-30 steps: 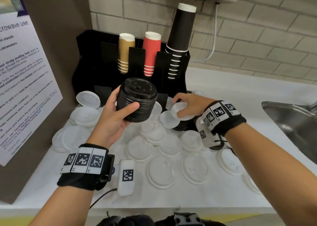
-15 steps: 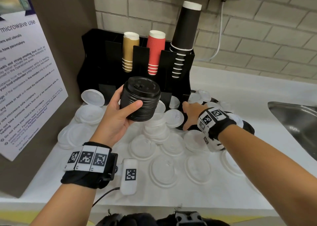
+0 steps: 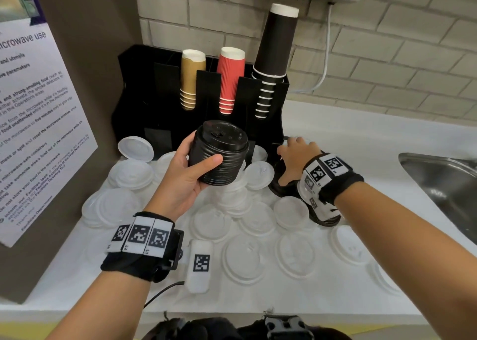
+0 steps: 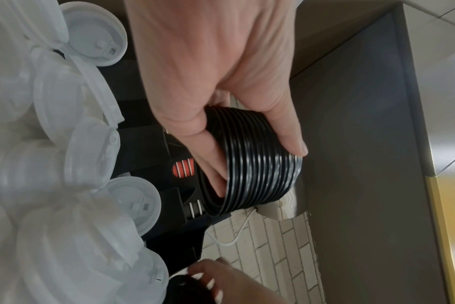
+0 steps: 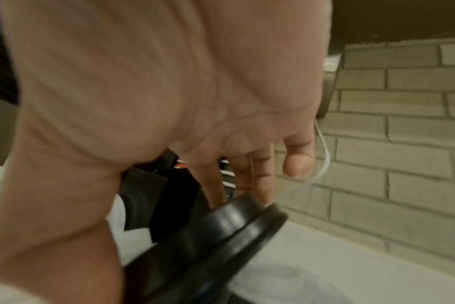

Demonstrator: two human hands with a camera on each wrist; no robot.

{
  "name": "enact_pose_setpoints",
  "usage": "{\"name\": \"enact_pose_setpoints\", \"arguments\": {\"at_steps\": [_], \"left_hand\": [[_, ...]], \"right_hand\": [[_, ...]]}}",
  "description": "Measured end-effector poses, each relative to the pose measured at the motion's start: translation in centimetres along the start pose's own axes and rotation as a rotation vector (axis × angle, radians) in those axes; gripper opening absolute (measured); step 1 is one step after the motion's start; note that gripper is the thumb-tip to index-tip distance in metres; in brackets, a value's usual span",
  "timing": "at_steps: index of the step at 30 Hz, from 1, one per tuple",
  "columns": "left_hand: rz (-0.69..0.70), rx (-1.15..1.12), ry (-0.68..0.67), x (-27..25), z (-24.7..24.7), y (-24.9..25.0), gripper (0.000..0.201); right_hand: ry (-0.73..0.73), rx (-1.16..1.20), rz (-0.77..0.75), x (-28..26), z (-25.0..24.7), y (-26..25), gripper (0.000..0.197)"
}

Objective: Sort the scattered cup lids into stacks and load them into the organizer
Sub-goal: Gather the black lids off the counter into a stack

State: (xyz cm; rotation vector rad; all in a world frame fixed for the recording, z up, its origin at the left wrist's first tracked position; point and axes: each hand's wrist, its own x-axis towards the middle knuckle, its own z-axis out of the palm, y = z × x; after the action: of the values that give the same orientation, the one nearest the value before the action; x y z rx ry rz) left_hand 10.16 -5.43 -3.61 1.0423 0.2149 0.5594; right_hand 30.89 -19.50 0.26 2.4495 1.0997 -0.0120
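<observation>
1. The tall stack of nested black plastic cup lids (image 3: 219, 154) is held above the white worktop (image 3: 361, 143) by the left hand (image 3: 180, 182), thumb across the front and fingers (image 4: 216, 164) curled behind. It could slip or splay apart if the grip loosens, since the ribbed rims probably offer little hold.
2. The right hand (image 3: 296, 159) is laid over a loose black plastic lid (image 5: 221, 232) beside the black cup organizer (image 3: 154, 94). Its fingers (image 5: 247, 170) are extended on the lid's far edge. Whether the lid is pinched cannot be told. It could skid away, or the translucent white plastic lids (image 3: 242, 257) nearby could be knocked.
3. Counted: one held black stack, at least two loose black lids on the worktop, three stacks of paper cups (tan, red, black) in the organizer. Roughly twenty white lids are scattered. An exact count is prevented by overlap.
</observation>
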Motion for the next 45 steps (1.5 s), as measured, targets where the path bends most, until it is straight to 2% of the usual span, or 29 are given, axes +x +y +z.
{"name": "enact_pose_setpoints", "arguments": {"at_steps": [3,5,6,8,11,12,14,16,18,23,26,31,35,38,41,43,45], "left_hand": [[-0.01,0.005,-0.012,0.1,0.3,-0.3,0.069],[-0.012,0.006,-0.015,0.2,0.4,-0.5,0.062],[-0.014,0.005,-0.013,0.2,0.5,-0.7,0.061],[-0.021,-0.001,-0.013,0.2,0.6,-0.9,0.063],[-0.04,-0.015,-0.025,0.2,1.1,-1.2,0.068],[-0.048,-0.02,-0.03,0.2,1.3,-1.3,0.07],[-0.063,-0.027,-0.041,0.1,1.8,-1.5,0.072],[-0.077,-0.028,-0.055,0.1,2.3,-1.6,0.075],[-0.085,-0.025,-0.061,0.1,2.8,-1.7,0.076],[-0.1,0.02,-0.118,0.0,3.2,-1.8,0.076],[-0.125,0.032,-0.141,-0.1,3.6,-1.9,0.083],[-0.113,0.009,-0.125,-0.3,3.8,-1.9,0.074],[-0.113,-0.008,-0.126,-0.3,3.8,-1.9,0.075],[-0.104,-0.01,-0.125,-0.3,3.7,-2.0,0.077],[-0.085,-0.033,-0.097,-0.1,3.1,-1.8,0.077],[-0.066,-0.048,-0.086,0.0,2.4,-1.6,0.077],[-0.04,-0.06,-0.086,0.1,1.8,-1.4,0.074]], "right_hand": [[0.141,-0.181,0.065,-0.7,-1.0,0.3,0.08],[0.24,-0.142,0.113,-1.3,-1.8,0.5,0.081],[0.294,-0.033,0.129,-1.6,-2.3,0.7,0.081],[0.377,0.409,0.127,-2.4,-3.3,1.4,0.076],[0.372,1.156,-0.003,-3.9,-4.3,1.8,0.047],[0.343,1.299,-0.078,-4.5,-4.5,1.6,0.04],[0.266,1.419,-0.245,-5.5,-4.8,1.1,0.042],[0.221,1.416,-0.354,-6.1,-4.8,0.6,0.053],[0.223,1.374,-0.404,-6.3,-4.7,0.3,0.055],[0.24,1.309,-0.413,-6.5,-4.8,0.5,0.047],[0.24,1.246,-0.416,-6.6,-5.1,0.5,0.043],[0.283,1.185,-0.441,-6.9,-5.2,0.4,0.048],[0.308,1.17,-0.461,-7.3,-5.2,0.4,0.052],[0.295,1.247,-0.384,-7.5,-5.0,1.4,0.052],[0.321,1.202,-0.214,-7.0,-3.6,4.5,0.032],[0.187,0.95,-0.119,-6.6,-1.6,6.7,0.033],[-0.037,0.703,-0.061,-6.4,0.7,8.0,0.052]]}}
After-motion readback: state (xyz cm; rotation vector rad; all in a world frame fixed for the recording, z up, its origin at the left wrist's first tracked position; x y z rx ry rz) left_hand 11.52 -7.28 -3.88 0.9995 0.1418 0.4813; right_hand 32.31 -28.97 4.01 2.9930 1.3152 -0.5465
